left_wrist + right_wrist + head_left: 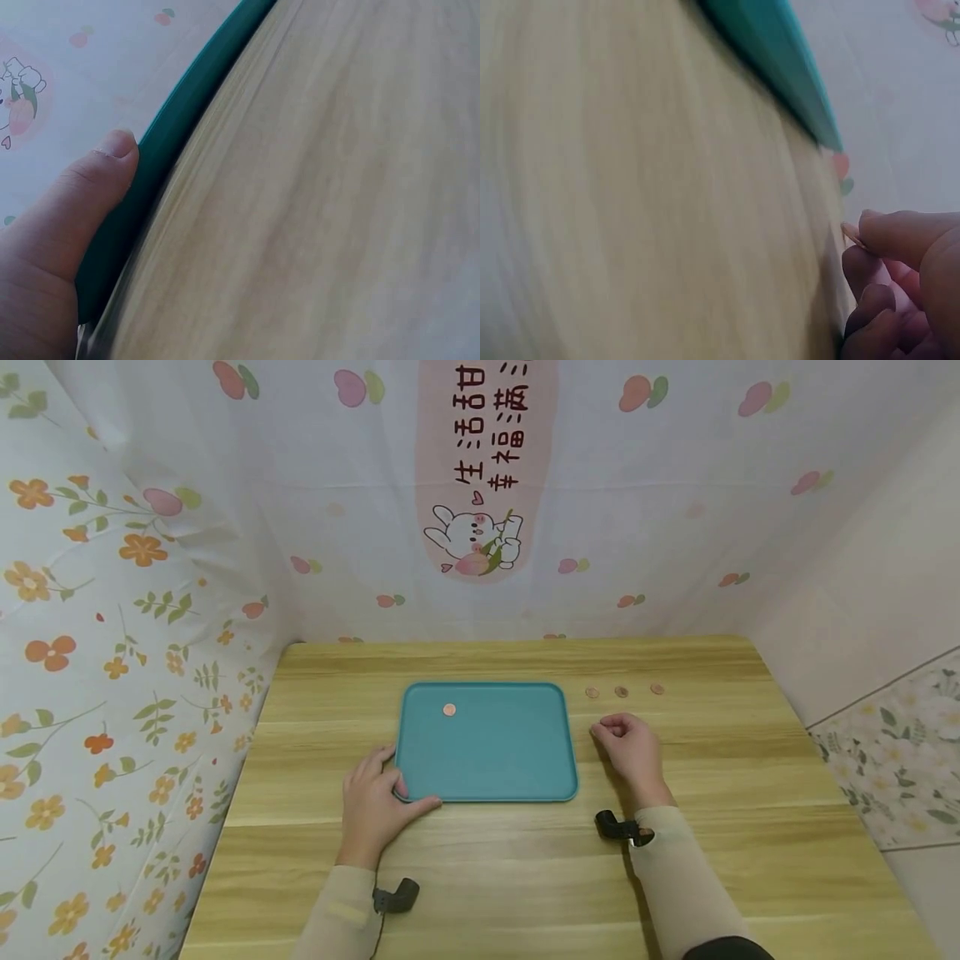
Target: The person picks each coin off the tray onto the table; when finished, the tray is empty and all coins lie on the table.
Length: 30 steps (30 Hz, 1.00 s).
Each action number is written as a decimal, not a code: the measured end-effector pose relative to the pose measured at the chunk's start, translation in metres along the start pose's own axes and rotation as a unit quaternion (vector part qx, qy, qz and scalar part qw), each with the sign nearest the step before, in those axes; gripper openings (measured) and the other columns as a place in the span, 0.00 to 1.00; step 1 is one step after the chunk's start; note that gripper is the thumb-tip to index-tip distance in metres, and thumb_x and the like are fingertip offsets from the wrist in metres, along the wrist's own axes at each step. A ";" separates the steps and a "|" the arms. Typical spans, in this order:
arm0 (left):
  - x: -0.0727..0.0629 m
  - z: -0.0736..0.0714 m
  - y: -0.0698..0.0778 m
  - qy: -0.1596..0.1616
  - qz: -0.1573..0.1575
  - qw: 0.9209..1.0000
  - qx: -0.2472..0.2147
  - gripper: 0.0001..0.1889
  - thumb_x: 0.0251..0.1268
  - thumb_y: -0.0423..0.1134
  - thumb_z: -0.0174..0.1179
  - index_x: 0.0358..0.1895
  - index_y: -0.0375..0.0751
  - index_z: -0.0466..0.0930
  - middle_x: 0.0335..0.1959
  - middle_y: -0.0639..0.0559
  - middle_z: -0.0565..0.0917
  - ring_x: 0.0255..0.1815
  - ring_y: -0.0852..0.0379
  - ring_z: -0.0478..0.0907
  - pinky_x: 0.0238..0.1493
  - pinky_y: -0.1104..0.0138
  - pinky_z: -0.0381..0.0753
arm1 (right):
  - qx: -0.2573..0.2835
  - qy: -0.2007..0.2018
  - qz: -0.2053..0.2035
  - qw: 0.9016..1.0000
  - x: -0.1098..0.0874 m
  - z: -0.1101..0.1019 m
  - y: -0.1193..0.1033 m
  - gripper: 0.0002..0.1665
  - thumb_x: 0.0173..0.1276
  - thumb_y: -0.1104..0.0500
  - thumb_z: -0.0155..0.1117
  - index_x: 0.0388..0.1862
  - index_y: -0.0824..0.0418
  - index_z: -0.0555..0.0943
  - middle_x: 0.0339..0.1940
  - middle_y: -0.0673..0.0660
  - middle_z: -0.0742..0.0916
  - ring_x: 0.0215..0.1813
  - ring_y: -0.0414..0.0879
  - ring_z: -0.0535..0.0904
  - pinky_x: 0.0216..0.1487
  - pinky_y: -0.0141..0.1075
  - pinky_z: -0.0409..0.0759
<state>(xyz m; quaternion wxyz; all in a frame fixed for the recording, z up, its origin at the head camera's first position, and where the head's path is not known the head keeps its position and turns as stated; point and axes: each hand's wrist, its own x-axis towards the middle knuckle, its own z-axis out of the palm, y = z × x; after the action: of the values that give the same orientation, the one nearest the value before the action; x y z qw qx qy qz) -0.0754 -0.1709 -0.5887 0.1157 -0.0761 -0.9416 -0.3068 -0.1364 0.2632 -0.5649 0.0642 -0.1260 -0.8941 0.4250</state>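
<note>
A teal tray (486, 743) lies flat on the table, with one copper coin (449, 710) near its back left corner. My left hand (380, 806) grips the tray's front left corner, its thumb along the front edge and its fingers at the left side. In the left wrist view the thumb (82, 199) presses on the tray's outer wall (161, 146). Just right of the tray, my right hand (632, 750) pinches a small coin (851, 233) between thumb and forefinger, its other fingers curled. The head view hardly shows this coin.
Behind my right hand, three copper coins lie in a row on the wooden table: a left one (592, 692), a middle one (622, 692) and a right one (657, 689). A patterned curtain (337, 527) hangs beyond the table's back edge.
</note>
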 end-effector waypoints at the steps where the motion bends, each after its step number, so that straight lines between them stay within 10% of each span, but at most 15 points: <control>1: 0.000 0.000 0.000 0.000 0.000 1.000 0.000 0.36 0.35 0.73 0.82 0.17 0.53 0.66 0.71 0.39 0.80 0.75 0.39 0.70 0.68 0.38 0.62 | -0.004 0.002 -0.002 1.000 0.000 -0.001 0.002 0.12 0.74 0.54 0.74 0.44 0.64 0.88 0.31 0.56 0.88 0.32 0.47 0.81 0.32 0.32 0.76; 30: 0.000 0.001 0.001 0.005 -0.001 1.000 -0.007 0.36 0.35 0.72 0.82 0.17 0.53 0.66 0.71 0.40 0.79 0.76 0.41 0.70 0.66 0.38 0.62 | -0.106 -0.026 0.000 0.994 0.015 -0.006 -0.005 0.14 0.76 0.51 0.70 0.42 0.62 0.86 0.34 0.57 0.85 0.37 0.53 0.80 0.40 0.43 0.74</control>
<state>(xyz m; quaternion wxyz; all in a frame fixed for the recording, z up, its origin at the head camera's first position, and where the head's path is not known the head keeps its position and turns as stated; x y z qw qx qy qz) -0.0749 -0.1696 -0.5891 0.1190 -0.0741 -0.9392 -0.3135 -0.1509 0.2689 -0.5573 0.0271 -0.1208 -0.9356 0.3306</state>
